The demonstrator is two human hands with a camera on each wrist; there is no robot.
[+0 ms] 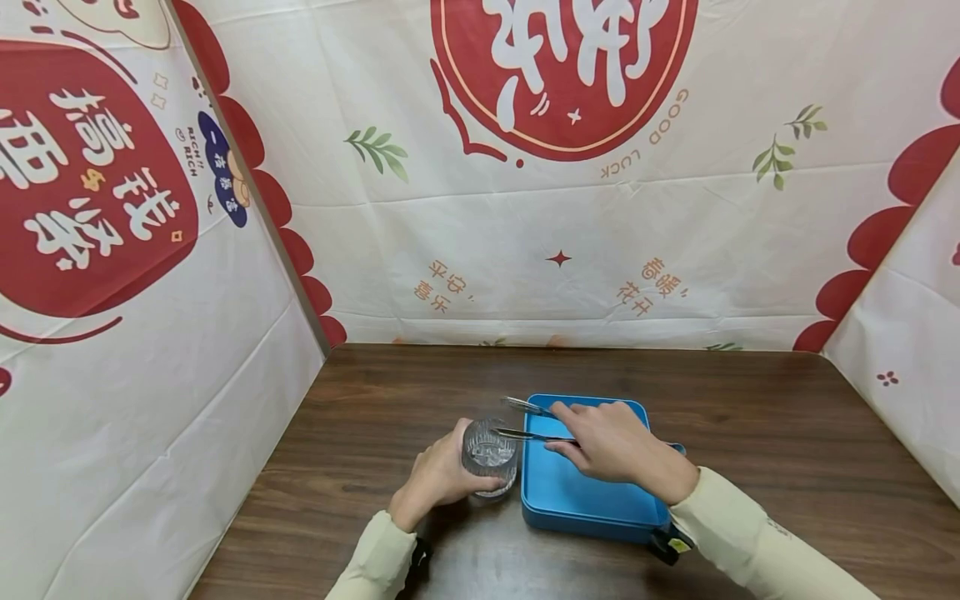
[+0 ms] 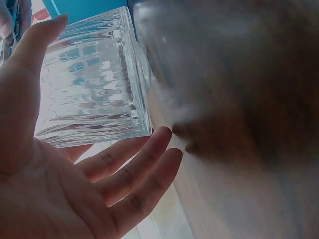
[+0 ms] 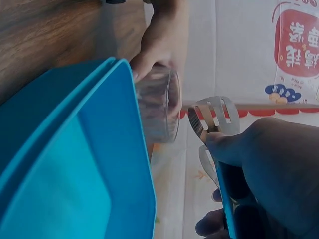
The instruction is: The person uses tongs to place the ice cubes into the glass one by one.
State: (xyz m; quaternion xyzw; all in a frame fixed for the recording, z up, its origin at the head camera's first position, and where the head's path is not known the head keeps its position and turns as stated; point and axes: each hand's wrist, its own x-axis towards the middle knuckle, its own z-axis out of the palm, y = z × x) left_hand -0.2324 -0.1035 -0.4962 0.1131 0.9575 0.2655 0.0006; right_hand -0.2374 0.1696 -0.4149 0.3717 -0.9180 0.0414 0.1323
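Note:
A clear ribbed drinking glass (image 1: 489, 482) stands left of a shallow blue box (image 1: 585, 504). My left hand (image 1: 441, 468) grips the glass from its left side; in the left wrist view, the thumb lies along the ribbed wall (image 2: 94, 79) and several fingers extend past its base. My right hand (image 1: 611, 442) is over the box and holds metal tongs (image 1: 534, 437). Their two arms are apart and point left, one tip over the glass's mouth. Slotted tong heads (image 3: 227, 117) show in the right wrist view. What the glass contains is hard to make out.
Everything rests on a dark wood-grain table (image 1: 360, 417). Printed white cloth (image 1: 525, 225) hangs behind it and along both sides. A black object with a yellow-green patch (image 1: 678, 546) is beside the box's near right corner, by the right sleeve.

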